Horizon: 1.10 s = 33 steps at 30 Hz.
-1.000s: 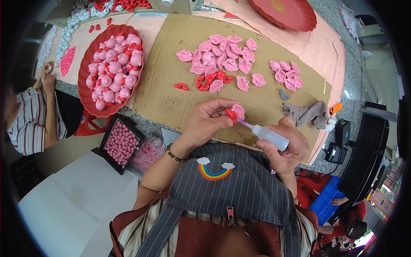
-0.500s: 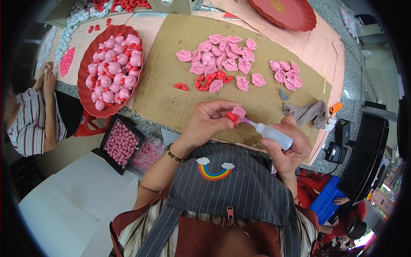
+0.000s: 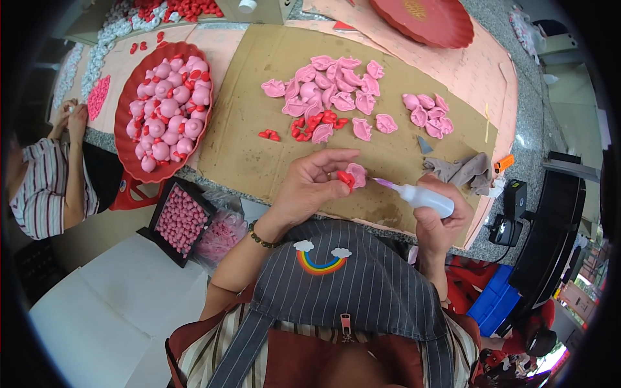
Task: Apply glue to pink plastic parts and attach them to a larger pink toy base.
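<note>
Between the thumb and fingers of my left hand (image 3: 312,185) is a small pink moulded piece (image 3: 356,176) with a red part (image 3: 346,179) against it. My right hand (image 3: 446,210) grips a translucent white squeeze bottle (image 3: 425,199), its purple-tinted nozzle (image 3: 386,183) pointing left, a short gap from the pink piece. Beyond my hands, a heap of pink leaf-like pieces (image 3: 343,100) lies on brown cardboard (image 3: 242,116). Several red parts (image 3: 303,129) sit at the heap's near edge, and a smaller group of pink pieces (image 3: 431,119) lies to its right.
A red scalloped tray (image 3: 120,132) full of pink-and-red figures stands left. Right of my hands lie a grey cloth (image 3: 462,171), an orange cutter (image 3: 504,163) and a grey blade-like scrap (image 3: 424,145). A red plate (image 3: 446,29) sits at the back. Another person (image 3: 48,187) works at far left.
My right hand has drawn the bottle to the right, so its nozzle has come away from the pink piece. My left hand has turned the piece slightly, showing more of its pink side.
</note>
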### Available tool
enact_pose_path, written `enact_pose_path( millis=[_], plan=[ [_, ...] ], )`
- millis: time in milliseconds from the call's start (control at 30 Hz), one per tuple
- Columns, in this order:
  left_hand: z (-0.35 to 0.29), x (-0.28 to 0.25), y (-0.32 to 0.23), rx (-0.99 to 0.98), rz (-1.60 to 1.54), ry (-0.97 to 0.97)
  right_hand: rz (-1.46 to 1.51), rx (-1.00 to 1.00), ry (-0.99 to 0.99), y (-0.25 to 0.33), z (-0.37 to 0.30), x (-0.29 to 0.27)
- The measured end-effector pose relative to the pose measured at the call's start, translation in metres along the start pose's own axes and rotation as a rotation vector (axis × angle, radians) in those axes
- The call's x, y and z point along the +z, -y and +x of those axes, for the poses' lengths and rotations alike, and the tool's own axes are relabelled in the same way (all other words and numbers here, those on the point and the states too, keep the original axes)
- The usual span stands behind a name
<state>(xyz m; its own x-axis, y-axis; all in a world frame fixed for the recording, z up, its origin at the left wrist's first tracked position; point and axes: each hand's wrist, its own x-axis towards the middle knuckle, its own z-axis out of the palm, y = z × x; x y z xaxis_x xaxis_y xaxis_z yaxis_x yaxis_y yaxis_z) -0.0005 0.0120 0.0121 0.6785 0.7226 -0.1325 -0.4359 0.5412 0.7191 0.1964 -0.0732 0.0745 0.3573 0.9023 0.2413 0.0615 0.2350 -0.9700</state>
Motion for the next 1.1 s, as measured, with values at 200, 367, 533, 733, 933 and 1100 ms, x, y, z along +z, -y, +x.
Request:
enact_pose_path(
  millis=[200, 367, 533, 733, 933, 1100],
  plan=[
    [-0.004, -0.01, 0.006, 0.012, 0.03, -0.001, -0.077, 0.107, -0.124, -0.025, 0.01, -0.022],
    [-0.004, -0.01, 0.005, 0.003, 0.033, -0.01, -0.323, 0.071, -0.164, -0.035, 0.025, -0.034],
    [-0.003, -0.009, 0.005, 0.008, -0.034, -0.01, -0.699, -0.139, -0.032, -0.048, 0.06, -0.025],
    [-0.002, -0.007, 0.004, 0.033, -0.075, 0.026, -1.094, -0.427, 0.079, -0.055, 0.087, -0.012],
    [0.001, 0.0, 0.01, 0.165, 0.023, -0.048, -0.817, -0.331, 0.23, -0.04, 0.07, -0.014],
    [0.014, 0.019, 0.001, 0.175, -0.006, 0.007, -0.822, -0.122, 0.467, -0.015, 0.047, -0.006]
  ],
)
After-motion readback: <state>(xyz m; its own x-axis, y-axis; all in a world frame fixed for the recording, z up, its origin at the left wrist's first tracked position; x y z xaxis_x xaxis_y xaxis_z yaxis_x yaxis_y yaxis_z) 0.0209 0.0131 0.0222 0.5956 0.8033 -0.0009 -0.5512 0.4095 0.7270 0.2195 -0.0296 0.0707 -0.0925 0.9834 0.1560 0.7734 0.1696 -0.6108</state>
